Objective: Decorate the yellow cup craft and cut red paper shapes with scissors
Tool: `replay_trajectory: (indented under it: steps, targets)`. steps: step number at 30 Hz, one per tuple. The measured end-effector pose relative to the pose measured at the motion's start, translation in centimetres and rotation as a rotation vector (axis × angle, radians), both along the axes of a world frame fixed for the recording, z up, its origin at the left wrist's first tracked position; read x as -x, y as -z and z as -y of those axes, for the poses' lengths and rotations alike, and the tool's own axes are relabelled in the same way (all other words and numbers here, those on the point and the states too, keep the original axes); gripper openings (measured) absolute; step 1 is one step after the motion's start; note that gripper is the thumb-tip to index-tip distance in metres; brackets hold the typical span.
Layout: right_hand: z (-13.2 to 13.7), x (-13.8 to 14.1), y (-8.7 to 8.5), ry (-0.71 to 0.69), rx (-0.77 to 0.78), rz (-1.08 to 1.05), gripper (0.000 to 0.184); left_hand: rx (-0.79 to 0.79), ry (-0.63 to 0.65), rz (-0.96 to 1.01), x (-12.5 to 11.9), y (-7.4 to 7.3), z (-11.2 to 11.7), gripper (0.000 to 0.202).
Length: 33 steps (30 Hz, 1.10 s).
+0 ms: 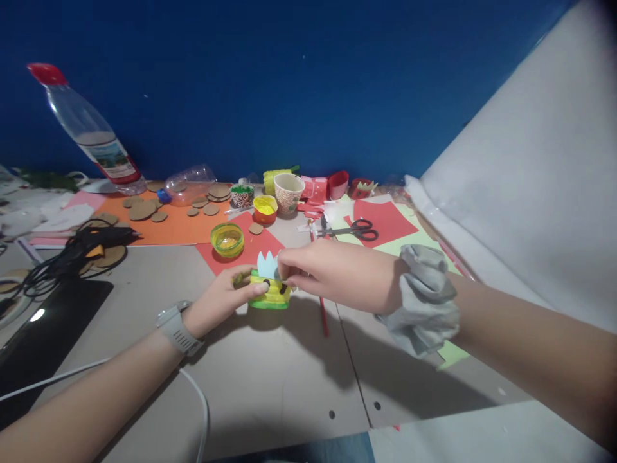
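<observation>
My left hand (225,290) is closed around the left side of a small yellow cup-like craft piece (271,299) with green rims and black spots on its front. Its thumb presses on that front, just above the table. A light blue paper piece (266,265) with a pointed, crown-like top edge stands up at the rim. At its right side, my right hand (313,265) pinches the paper between thumb and forefinger, and these fingers hide part of it. Just behind the craft piece sits a yellow-green bowl (227,241) on red paper (250,233).
Black-handled scissors (362,230) lie behind my right hand, near a red stick (323,315). A patterned paper cup (288,193), a small red cup (265,209) and cardboard discs (142,209) stand farther back. A tilted bottle (103,145), black cables (72,257) and a dark device (62,328) are leftward.
</observation>
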State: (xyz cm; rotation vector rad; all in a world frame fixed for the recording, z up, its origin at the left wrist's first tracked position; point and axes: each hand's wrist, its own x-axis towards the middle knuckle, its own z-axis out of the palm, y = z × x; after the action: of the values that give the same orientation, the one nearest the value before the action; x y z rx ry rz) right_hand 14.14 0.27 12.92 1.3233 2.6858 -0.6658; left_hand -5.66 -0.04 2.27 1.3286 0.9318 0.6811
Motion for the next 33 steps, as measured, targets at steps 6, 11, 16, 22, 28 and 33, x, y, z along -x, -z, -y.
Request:
replay_trajectory:
  steps: [6, 11, 16, 22, 28, 33]
  targets:
    - [0.4, -0.9, 0.0, 0.009, -0.033, -0.111, 0.008, -0.006, -0.012, 0.038, 0.3, 0.4, -0.1, 0.046]
    - [1.7, -1.8, 2.8, 0.173, -0.016, -0.514, 0.012, -0.010, -0.130, 0.259, 0.9, 2.1, -0.1, 0.053]
    - [2.3, -0.5, 7.9, 0.382, 0.126, -1.011, 0.021, -0.008, -0.212, 0.298, 0.8, 2.6, -0.1, 0.059]
    - [1.8, -0.1, 10.8, 0.439, 0.348, -1.174, 0.036, 0.039, -0.182, 0.295, 0.4, 1.7, -0.2, 0.055]
    - [1.7, -0.2, 11.5, 0.452, 0.433, -1.188, 0.038, 0.059, -0.155, 0.270, 0.0, 0.9, -0.1, 0.046]
    - [1.7, 0.0, 11.4, 0.453, 0.446, -1.201, 0.037, 0.030, -0.128, 0.228, 0.1, 1.1, -0.1, 0.044]
